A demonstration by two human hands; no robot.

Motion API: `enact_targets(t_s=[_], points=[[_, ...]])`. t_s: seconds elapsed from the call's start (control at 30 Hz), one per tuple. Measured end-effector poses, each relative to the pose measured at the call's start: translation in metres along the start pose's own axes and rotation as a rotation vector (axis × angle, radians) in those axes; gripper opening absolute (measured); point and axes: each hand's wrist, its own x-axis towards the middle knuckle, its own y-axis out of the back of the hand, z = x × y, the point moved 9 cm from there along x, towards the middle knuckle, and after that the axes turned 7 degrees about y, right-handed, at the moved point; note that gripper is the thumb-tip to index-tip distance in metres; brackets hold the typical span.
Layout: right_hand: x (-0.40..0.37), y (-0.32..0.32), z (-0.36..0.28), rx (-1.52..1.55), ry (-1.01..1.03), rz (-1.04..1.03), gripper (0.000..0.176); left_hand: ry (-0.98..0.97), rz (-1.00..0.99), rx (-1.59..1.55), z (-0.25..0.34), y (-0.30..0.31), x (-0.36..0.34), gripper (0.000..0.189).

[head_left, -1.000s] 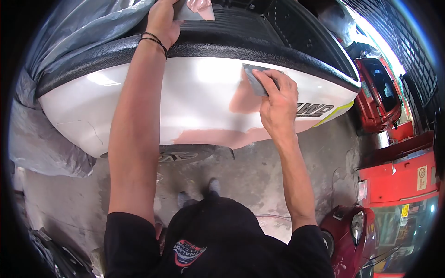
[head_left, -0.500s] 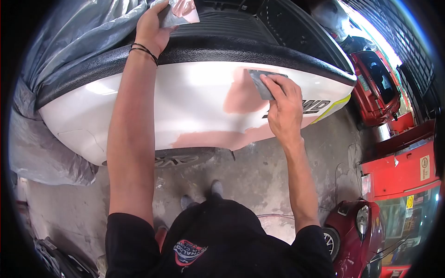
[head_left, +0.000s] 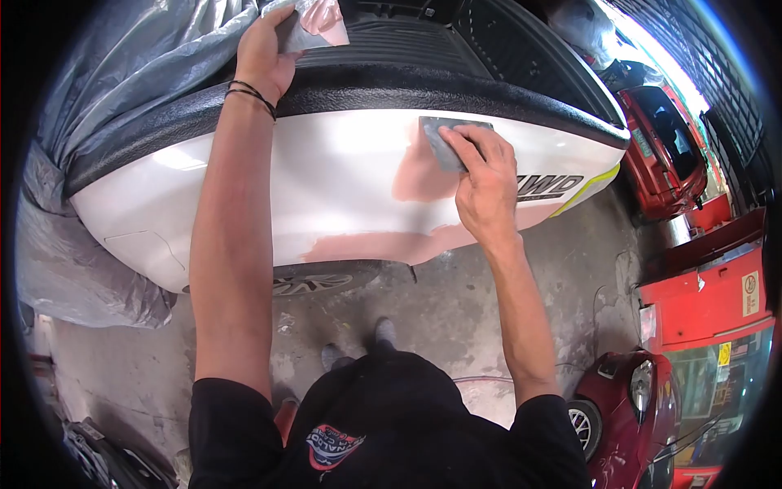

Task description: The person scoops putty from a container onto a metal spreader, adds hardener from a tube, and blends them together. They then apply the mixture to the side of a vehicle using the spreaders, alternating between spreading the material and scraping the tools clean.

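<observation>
My right hand (head_left: 489, 183) grips a dark grey putty spreader (head_left: 440, 148) between thumb and fingers, its blade laid against the white truck side panel (head_left: 338, 159). The spreader covers the upper part of a pink filler patch (head_left: 417, 181), just below the black bed rail (head_left: 358, 88). A longer pink filler strip (head_left: 366, 244) runs along the panel's lower edge, above the wheel. Up at the top, my left hand (head_left: 265, 61) is closed on a flat grey putty board (head_left: 308, 37) with pink filler paste (head_left: 327, 18) on it, held over the truck bed.
Grey plastic sheeting (head_left: 90, 261) drapes the truck at left. "WD" lettering (head_left: 554, 186) lies right of my hand. A dark red car (head_left: 627, 407) stands at lower right and a red vehicle (head_left: 664, 151) farther off. A hose (head_left: 485, 378) crosses the concrete floor.
My right hand has slid a little left with the spreader across the top of the pink patch, uncovering more of the lettering. My left hand and the putty board have barely moved.
</observation>
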Motion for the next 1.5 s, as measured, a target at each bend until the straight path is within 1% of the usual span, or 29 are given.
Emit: enact_targets(t_s=[0.1, 0.17, 0.23, 0.37, 0.53, 0.73, 0.87, 1.0, 1.13, 1.17, 1.27, 1.3, 1.5], points=[[-0.019, -0.002, -0.007, 0.016, 0.024, -0.009, 0.054, -0.001, 0.035, 0.029, 0.001, -0.005, -0.007, 0.037], [-0.04, -0.002, -0.008, 0.04, -0.008, -0.058, 0.056, -0.017, 0.093, 0.035, 0.006, -0.021, -0.033, 0.034], [-0.057, 0.001, -0.011, 0.057, -0.044, -0.079, 0.057, -0.03, 0.077, 0.048, 0.008, -0.019, -0.031, 0.036], [-0.047, 0.023, -0.001, 0.016, -0.028, -0.011, 0.06, -0.021, 0.067, 0.009, 0.005, -0.016, -0.025, 0.038], [-0.018, 0.029, 0.014, -0.051, 0.036, 0.033, 0.066, -0.022, 0.052, 0.021, 0.005, -0.017, -0.024, 0.039], [-0.009, 0.018, 0.018, -0.012, -0.021, 0.015, 0.064, -0.033, 0.052, 0.047, 0.005, -0.014, -0.021, 0.038], [-0.012, 0.011, 0.02, -0.02, -0.033, -0.008, 0.064, -0.034, 0.06, 0.058, 0.004, -0.014, -0.02, 0.038], [-0.048, 0.004, 0.012, -0.065, -0.032, -0.012, 0.065, -0.031, 0.025, 0.032, 0.004, -0.016, -0.017, 0.038], [-0.058, 0.01, 0.007, -0.028, -0.064, -0.022, 0.068, -0.019, 0.04, 0.022, 0.002, -0.015, -0.023, 0.039], [-0.049, 0.017, 0.005, -0.026, -0.033, 0.01, 0.068, -0.022, 0.046, 0.021, 0.003, -0.018, -0.027, 0.039], [-0.017, 0.027, -0.008, -0.024, 0.015, -0.027, 0.065, -0.027, 0.056, 0.015, 0.006, -0.02, -0.03, 0.038], [-0.011, 0.025, -0.009, -0.01, 0.008, -0.039, 0.061, -0.028, 0.058, 0.01, 0.006, -0.02, -0.03, 0.037], [0.008, 0.014, -0.014, -0.028, 0.016, -0.036, 0.054, -0.02, 0.002, -0.021, 0.002, -0.018, -0.021, 0.03]])
